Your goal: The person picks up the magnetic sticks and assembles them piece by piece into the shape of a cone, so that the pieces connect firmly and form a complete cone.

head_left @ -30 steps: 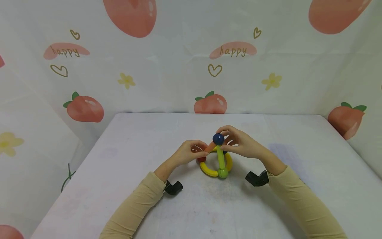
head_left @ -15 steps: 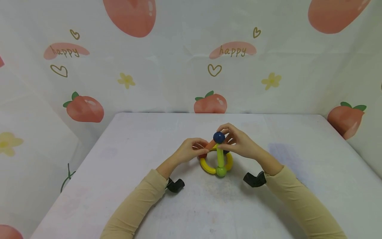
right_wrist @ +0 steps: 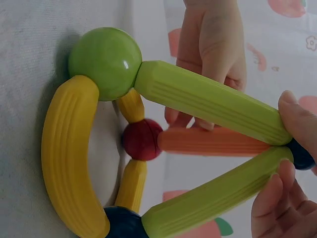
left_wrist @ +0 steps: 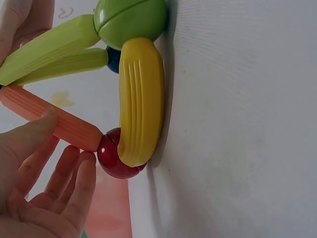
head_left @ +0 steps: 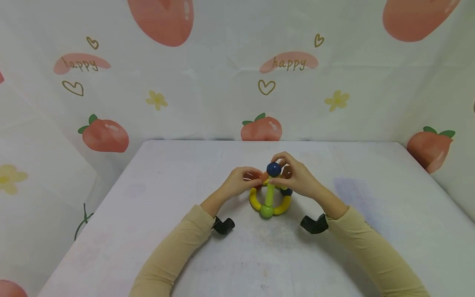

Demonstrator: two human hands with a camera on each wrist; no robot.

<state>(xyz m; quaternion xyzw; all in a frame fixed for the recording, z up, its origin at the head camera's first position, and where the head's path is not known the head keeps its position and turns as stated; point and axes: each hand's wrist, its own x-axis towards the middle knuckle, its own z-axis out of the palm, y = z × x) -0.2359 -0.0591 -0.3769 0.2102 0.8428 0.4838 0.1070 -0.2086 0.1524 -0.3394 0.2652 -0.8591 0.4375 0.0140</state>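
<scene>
A pyramid of toy magnetic sticks and balls stands on the table. Curved yellow sticks (right_wrist: 64,153), a green ball (head_left: 266,211), a red ball (left_wrist: 116,158) and a lower dark blue ball (right_wrist: 126,223) form its base ring. Two light green sticks (right_wrist: 213,99) and an orange stick (right_wrist: 218,141) slope up to a blue ball (head_left: 273,169). My left hand (head_left: 241,181) pinches the orange stick between thumb and fingers, near the red ball. At the apex my right hand (head_left: 298,177) grips the green sticks' upper ends and the blue ball.
Black wrist mounts (head_left: 224,226) stick out below both forearms. The white table (head_left: 259,264) ends at a printed cloth backdrop (head_left: 222,103). A thin green cord (head_left: 84,218) hangs by the left table edge.
The frame has turned on the table: the green ball has shifted left, the red ball back and rightward. My left hand has moved up and right with it; the right hand slightly left.
</scene>
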